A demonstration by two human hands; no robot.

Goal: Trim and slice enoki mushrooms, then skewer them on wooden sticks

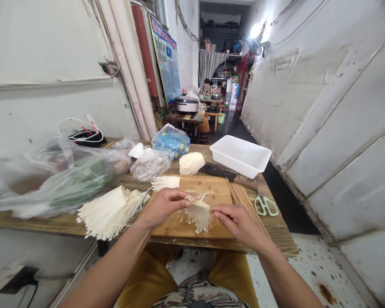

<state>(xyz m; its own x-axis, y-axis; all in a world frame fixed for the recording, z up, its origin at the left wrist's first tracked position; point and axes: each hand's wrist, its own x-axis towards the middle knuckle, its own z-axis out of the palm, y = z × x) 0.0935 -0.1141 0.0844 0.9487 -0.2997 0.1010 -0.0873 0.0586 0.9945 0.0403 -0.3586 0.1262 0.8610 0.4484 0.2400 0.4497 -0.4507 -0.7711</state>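
Both my hands hold a small clump of white enoki mushrooms (197, 216) just above a wooden cutting board (208, 192). My left hand (162, 208) pinches the clump's top edge from the left, and my right hand (235, 224) grips its right side. A thin bunch of enoki (165, 183) lies on the board's far part. A larger bunch (110, 212) rests on the table left of the board, near my left hand. Another bunch (192, 163) sits beyond the board. Bamboo skewers (243, 201) lie in a stack to the right of my right hand.
A cleaver (221, 172) lies behind the skewers, with green-handled scissors (265, 204) to their right. A white plastic tub (240, 156) stands at the table's far right. Plastic bags (64, 177) crowd the left side. A seated person (207, 87) is far down the corridor.
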